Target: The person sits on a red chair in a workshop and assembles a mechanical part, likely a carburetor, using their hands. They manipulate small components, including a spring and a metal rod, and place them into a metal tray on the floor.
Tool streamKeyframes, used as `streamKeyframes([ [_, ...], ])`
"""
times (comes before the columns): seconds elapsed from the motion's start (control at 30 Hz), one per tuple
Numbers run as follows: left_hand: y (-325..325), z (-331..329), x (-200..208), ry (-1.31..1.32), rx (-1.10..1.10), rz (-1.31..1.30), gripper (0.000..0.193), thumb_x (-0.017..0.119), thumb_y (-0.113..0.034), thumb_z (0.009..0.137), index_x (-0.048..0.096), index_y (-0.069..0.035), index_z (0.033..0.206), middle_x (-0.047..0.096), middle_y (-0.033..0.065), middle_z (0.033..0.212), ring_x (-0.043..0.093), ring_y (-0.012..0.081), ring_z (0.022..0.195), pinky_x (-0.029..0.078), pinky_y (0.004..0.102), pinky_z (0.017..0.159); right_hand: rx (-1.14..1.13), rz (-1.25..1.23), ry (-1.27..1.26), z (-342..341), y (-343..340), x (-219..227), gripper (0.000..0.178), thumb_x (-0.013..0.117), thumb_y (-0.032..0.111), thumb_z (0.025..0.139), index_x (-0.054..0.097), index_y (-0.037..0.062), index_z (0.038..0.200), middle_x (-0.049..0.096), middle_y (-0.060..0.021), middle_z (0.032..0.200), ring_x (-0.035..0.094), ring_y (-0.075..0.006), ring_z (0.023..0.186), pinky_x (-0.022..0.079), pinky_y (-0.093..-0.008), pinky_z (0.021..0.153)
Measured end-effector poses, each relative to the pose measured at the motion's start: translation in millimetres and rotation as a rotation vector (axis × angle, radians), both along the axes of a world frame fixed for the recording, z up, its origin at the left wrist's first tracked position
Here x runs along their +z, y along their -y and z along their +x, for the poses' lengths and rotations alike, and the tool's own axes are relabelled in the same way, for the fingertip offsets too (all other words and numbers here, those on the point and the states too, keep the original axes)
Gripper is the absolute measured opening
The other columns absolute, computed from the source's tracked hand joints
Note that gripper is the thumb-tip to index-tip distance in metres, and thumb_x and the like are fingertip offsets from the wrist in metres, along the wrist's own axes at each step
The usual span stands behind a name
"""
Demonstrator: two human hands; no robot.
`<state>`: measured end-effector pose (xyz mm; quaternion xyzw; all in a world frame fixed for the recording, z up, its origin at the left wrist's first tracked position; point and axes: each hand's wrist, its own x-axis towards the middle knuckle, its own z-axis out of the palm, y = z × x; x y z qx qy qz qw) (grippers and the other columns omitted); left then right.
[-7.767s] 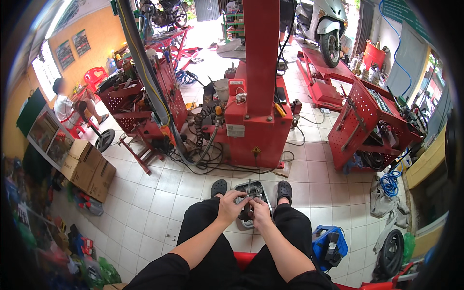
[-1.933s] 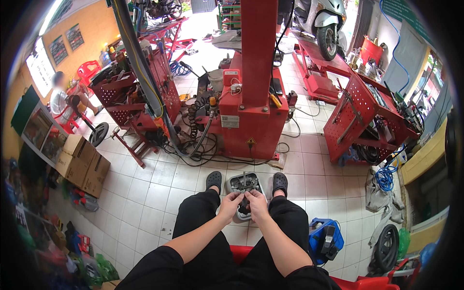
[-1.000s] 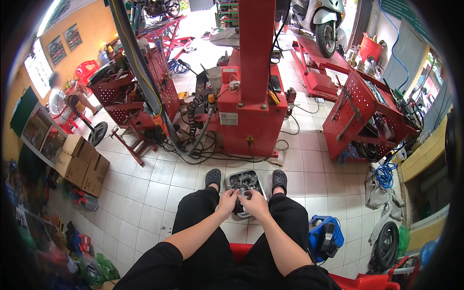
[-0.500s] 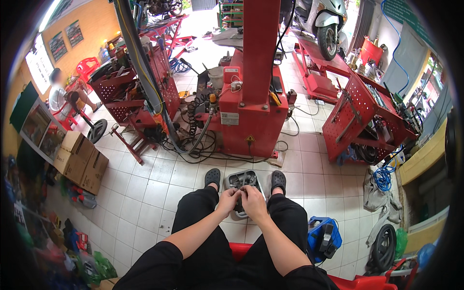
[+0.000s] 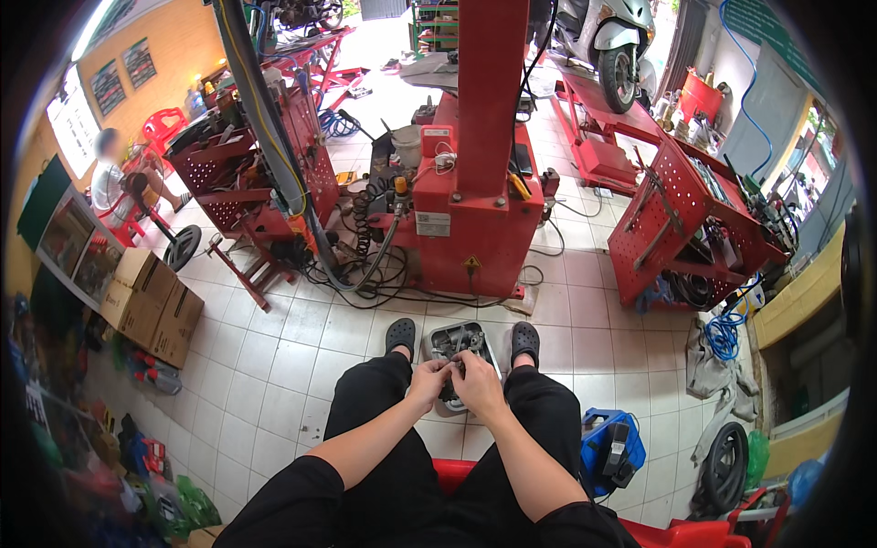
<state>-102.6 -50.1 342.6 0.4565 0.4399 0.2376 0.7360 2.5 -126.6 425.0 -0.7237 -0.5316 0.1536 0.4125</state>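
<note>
Closer together than in the frame from a second ago, when a narrow gap showed between them, the fingertips of the right hand (image 5: 477, 384) and the left hand (image 5: 427, 384) now meet low in the middle of the frame, while the tray beneath stays about where it was. Both hands have curled fingers and seem to pinch a small part (image 5: 454, 363) between their tips; the fingers hide most of it, so its kind cannot be told.

Just under the hands, the pale tray (image 5: 493, 347) sits on the floor with grey metal parts (image 5: 448, 341) loose inside. As far as this shows, the handling is under way: the small part is up at the fingertips, not set down, and the others lie separate in the tray. How much is finished or left among them does not show.

Dark clogs (image 5: 399, 335) flank the tray on either side. At lower right, near the right knee, stands a blue case (image 5: 610, 449). A red machine (image 5: 480, 242) fills the upper middle, cardboard boxes (image 5: 151, 306) stand at the left, and a silver scooter (image 5: 624, 41) is raised at upper right.
</note>
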Motion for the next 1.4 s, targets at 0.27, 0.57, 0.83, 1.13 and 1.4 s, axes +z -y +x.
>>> streamKeyframes([
  [0.27,-0.1,1.6,1.1,-0.008,-0.001,0.087,0.017,0.061,-0.013,0.087,0.065,0.002,0.095,0.065,0.0024,0.083,0.055,0.0060,0.068,0.042,0.0202,0.061,-0.098,-0.294,0.201,-3.6,1.1,23.7,0.022,0.059,0.022,0.085,0.056,0.0014,0.092,0.064,-0.0209,0.076,0.064,-0.0363,0.075,0.050,-0.0441,0.064],
  [0.57,1.7,2.2,16.2,-0.010,-0.050,0.111,0.015,0.060,-0.011,0.088,0.065,0.003,0.093,0.064,0.0016,0.079,0.054,0.0055,0.065,0.040,0.0192,0.055,-0.042,-0.135,0.322,2.4,-1.0,5.8,0.025,0.062,0.026,0.082,0.055,0.0025,0.086,0.064,-0.0172,0.073,0.063,-0.0353,0.066,0.050,-0.0435,0.060],
  [0.83,4.3,4.5,10.8,0.052,-0.026,0.129,0.014,0.059,-0.009,0.088,0.065,0.003,0.091,0.063,0.0012,0.077,0.053,0.0060,0.065,0.040,0.0189,0.057,-0.016,-0.043,0.367,1.8,0.9,15.2,0.026,0.061,0.027,0.083,0.056,0.0013,0.083,0.063,-0.0179,0.066,0.064,-0.0350,0.062,0.050,-0.0427,0.058],
  [1.13,3.3,2.3,11.8,0.032,-0.075,0.149,0.017,0.061,-0.011,0.088,0.065,0.004,0.091,0.065,0.0032,0.081,0.056,0.0064,0.070,0.043,0.0189,0.060,-0.103,-0.203,0.431,-2.0,3.8,31.2,0.024,0.059,0.026,0.083,0.054,0.0020,0.082,0.064,-0.0171,0.067,0.065,-0.0325,0.060,0.051,-0.0406,0.053],
  [1.4,2.3,3.1,10.7,0.022,-0.064,0.133,0.019,0.062,-0.012,0.087,0.064,0.006,0.094,0.065,0.0048,0.083,0.057,0.0072,0.071,0.044,0.0201,0.063,-0.103,-0.390,0.371,-1.5,2.2,28.5,0.027,0.060,0.027,0.083,0.054,0.0013,0.088,0.064,-0.0181,0.069,0.064,-0.0353,0.064,0.050,-0.0430,0.057],
])
